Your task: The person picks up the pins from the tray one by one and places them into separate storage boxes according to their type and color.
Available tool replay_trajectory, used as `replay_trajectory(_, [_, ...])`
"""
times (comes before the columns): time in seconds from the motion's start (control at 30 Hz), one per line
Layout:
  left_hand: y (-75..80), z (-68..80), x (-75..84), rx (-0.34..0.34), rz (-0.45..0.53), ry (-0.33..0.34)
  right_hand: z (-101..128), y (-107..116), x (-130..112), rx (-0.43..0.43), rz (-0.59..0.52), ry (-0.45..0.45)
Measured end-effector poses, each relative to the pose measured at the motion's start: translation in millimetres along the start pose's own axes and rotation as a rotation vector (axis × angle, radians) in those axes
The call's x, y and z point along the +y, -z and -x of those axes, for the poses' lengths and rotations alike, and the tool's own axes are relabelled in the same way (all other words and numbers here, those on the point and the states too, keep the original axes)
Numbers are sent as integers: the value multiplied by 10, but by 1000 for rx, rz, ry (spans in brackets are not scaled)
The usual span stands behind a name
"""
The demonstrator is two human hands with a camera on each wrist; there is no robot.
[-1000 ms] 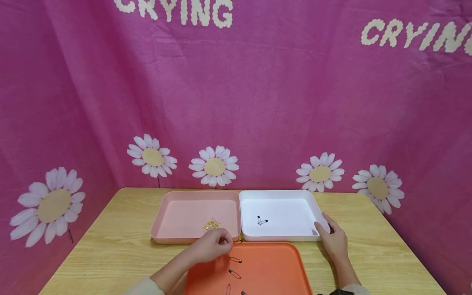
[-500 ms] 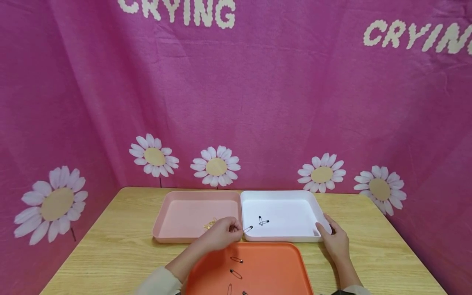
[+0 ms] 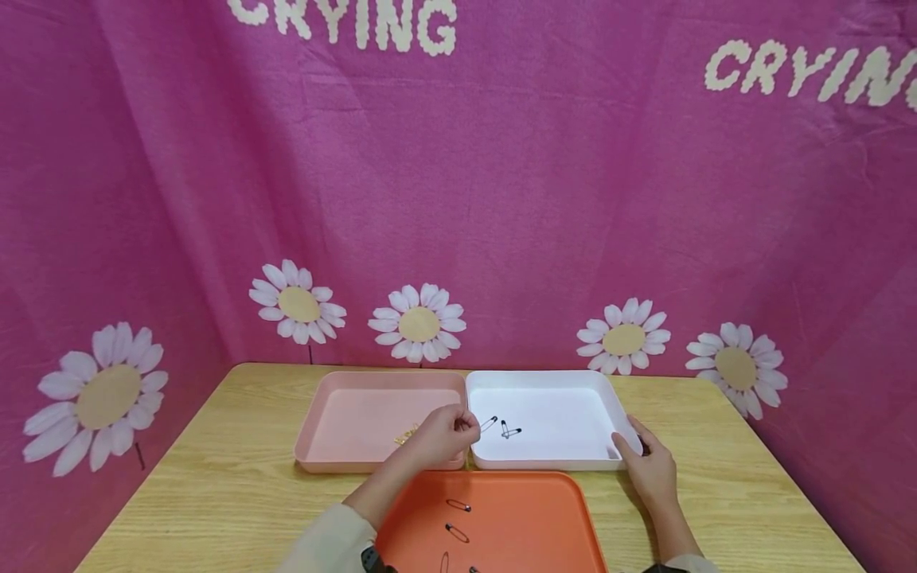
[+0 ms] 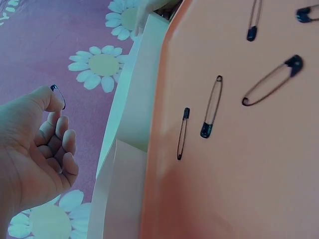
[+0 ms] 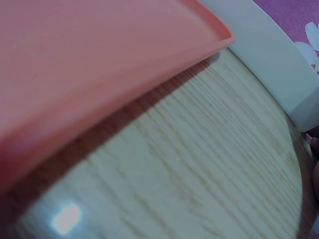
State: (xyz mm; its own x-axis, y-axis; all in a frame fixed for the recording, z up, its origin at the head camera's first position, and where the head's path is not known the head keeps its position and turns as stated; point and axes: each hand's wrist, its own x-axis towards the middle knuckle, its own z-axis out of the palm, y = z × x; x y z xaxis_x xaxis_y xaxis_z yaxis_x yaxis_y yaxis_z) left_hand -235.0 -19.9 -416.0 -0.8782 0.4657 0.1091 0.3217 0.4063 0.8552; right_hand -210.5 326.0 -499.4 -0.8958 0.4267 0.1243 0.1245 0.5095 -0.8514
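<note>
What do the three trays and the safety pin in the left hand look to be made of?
The pink tray, white tray and orange tray look like moulded plastic: uniform colour, rounded rims, soft matte sheen. The safety pin pinched by the left hand looks like thin metal wire with a dark cap.

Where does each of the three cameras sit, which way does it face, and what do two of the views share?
Head: worn on the head, facing forward and down at table, three trays and curtain; both hands and sleeves show.
Left wrist: beside the left hand, which pinches a pin; faces the orange tray.
Right wrist: low over the table, facing the white tray; only a sliver of skin shows.
Shared: all three show the orange tray.
</note>
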Motion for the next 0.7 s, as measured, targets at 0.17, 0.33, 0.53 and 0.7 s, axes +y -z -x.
replay_trajectory(0.17, [-12,-102,6,19,1,50,6,4,-13,-5,-5,-8])
replay_trajectory(0.33, [-22,-211,16,64,-71,34,20,10,-24,-21,-6,-21])
replay_trajectory(0.53, [-54,-310,35,73,-29,81,26,14,-25,-21,-20,-26])
replay_trajectory(0.7, [-94,-380,20,120,-38,50,17,6,-28,-8,-21,-11])
